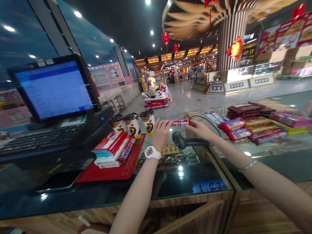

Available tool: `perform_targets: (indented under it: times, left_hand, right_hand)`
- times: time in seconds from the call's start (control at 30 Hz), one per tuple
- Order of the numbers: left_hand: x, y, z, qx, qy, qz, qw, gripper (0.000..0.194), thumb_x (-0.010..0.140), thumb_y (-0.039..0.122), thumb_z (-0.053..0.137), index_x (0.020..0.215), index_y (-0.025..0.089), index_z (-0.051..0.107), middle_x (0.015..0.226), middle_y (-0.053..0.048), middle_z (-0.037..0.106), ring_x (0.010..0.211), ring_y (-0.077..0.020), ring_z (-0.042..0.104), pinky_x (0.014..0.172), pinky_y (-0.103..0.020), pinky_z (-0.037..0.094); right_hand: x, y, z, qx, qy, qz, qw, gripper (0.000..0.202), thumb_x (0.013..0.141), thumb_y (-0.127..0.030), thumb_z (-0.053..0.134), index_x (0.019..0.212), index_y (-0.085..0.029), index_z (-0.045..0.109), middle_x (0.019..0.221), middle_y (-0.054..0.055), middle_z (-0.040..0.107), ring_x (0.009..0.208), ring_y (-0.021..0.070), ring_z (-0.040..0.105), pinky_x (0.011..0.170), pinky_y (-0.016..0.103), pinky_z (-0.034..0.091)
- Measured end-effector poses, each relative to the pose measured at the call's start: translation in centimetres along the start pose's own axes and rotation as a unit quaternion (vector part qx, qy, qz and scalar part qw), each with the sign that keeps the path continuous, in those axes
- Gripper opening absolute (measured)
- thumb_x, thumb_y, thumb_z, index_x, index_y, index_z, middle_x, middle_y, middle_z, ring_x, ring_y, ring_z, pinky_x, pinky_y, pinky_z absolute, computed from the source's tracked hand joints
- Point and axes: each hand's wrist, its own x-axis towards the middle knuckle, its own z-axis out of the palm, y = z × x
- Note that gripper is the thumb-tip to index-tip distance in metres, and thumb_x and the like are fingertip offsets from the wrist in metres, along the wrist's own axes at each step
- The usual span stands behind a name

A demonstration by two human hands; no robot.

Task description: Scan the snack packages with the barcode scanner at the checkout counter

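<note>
A slim red packaged candy roll (181, 122) is held level above the glass counter, one end in each hand. My left hand (161, 133), with a white watch on its wrist, grips the left end. Its right end is pinched by the fingertips of my right hand (200, 130). Just below lies a black barcode scanner (188, 141) on the counter. Left of my left hand, several snack cups (133, 126) stand behind a red mat (119, 172), which bears a stack of red and white boxes (110, 145) and a wrapped bar (127, 149).
On the right counter are piles of wrapped snacks (238, 128), brown packets (246, 110) and a pink box (292, 117). A monitor (54, 90), a keyboard (37, 141) and a dark phone (59, 180) occupy the left. Goods show beneath the glass top (165, 184).
</note>
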Motion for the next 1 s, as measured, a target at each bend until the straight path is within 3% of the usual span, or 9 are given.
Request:
perform_targets:
  times: [0.17,0.33,0.53,0.77,1.0]
  left_hand:
    - [0.1,-0.2,-0.1,0.002,-0.003,-0.006,1.0,0.037,0.096,0.016,0.044,0.128,0.022,0.061,0.118,-0.008,0.069,0.111,-0.0214,0.061,0.116,-0.047,0.036]
    - [-0.1,-0.4,0.2,-0.007,-0.011,-0.009,1.0,0.036,0.096,0.017,0.045,0.127,0.023,0.062,0.118,-0.008,0.069,0.112,-0.0217,0.061,0.115,-0.047,0.037]
    - [-0.3,-0.9,0.5,-0.015,-0.008,-0.032,0.999,0.033,0.097,0.02,0.045,0.123,0.023,0.064,0.116,-0.007,0.07,0.111,-0.0216,0.061,0.115,-0.046,0.036]
    - [-0.9,-1.4,0.7,-0.013,-0.012,-0.047,0.999,0.032,0.097,0.021,0.047,0.124,0.022,0.063,0.116,-0.007,0.07,0.11,-0.0215,0.062,0.115,-0.047,0.035]
    - [-1.0,-1.7,0.8,-0.01,-0.007,-0.055,0.998,0.031,0.097,0.021,0.047,0.123,0.022,0.063,0.117,-0.007,0.069,0.111,-0.0216,0.061,0.115,-0.046,0.034]
  right_hand:
    - [-0.5,-0.5,-0.7,-0.062,-0.119,0.047,0.99,0.043,0.071,-0.043,0.079,0.1,-0.015,0.065,0.104,0.01,0.071,0.096,0.0238,0.067,0.086,0.037,0.052]
    - [-1.1,-0.6,-1.1,-0.11,-0.233,0.014,0.966,0.053,0.058,-0.04,0.087,0.099,-0.016,0.062,0.099,0.007,0.07,0.091,0.0242,0.066,0.079,0.034,0.052]
    - [-1.5,-0.6,-0.8,-0.134,-0.243,0.002,0.961,0.046,0.059,-0.028,0.083,0.097,-0.018,0.06,0.088,0.002,0.07,0.08,0.0213,0.066,0.07,0.03,0.05]
    - [-1.7,-1.4,-0.1,-0.168,-0.254,-0.036,0.952,0.043,0.062,-0.014,0.07,0.104,-0.017,0.061,0.096,0.006,0.071,0.085,0.0219,0.067,0.073,0.029,0.049]
    - [-2.0,-2.8,0.2,-0.225,-0.257,-0.034,0.939,0.042,0.061,-0.014,0.068,0.103,-0.015,0.061,0.094,0.008,0.07,0.08,0.0224,0.064,0.066,0.027,0.046]
